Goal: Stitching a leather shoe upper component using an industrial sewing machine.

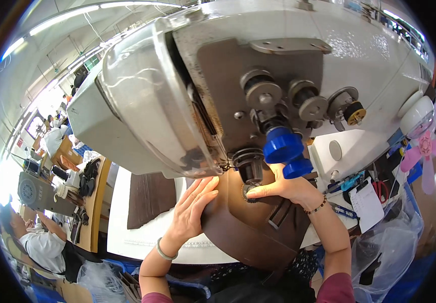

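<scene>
We see both of the person's forearms come up from the lower edge toward a large grey sewing machine (258, 76) that fills the upper part of the view. The left hand (192, 207) lies flat, palm down, fingers straight and close together, pointing up and to the right; its fingertips reach the left edge of a brown leather piece (243, 227) just below the machine's head. It presses rather than grasps: nothing is clamped in it. A pale green bangle (162, 251) sits on that wrist.

The right hand (288, 188) comes in from the right, its wrist bent, with a beaded bracelet (318, 207) around it. Its fingers are drawn together and rest on top of the brown leather piece, the fingertips right beside the presser foot (251, 171). We cannot tell whether it pinches the leather or only holds it down.

The brown leather piece lies on the white table (127, 237) under the needle area, draped toward the person, with a strap and buckle (281, 212) near the right wrist. Two blue knobs (286, 149) hang just above the right hand. A second dark brown piece (150, 197) lies flat on the table to the left, apart from the hands. Scissors (379, 188) and a clipboard (367, 202) lie at the right.
</scene>
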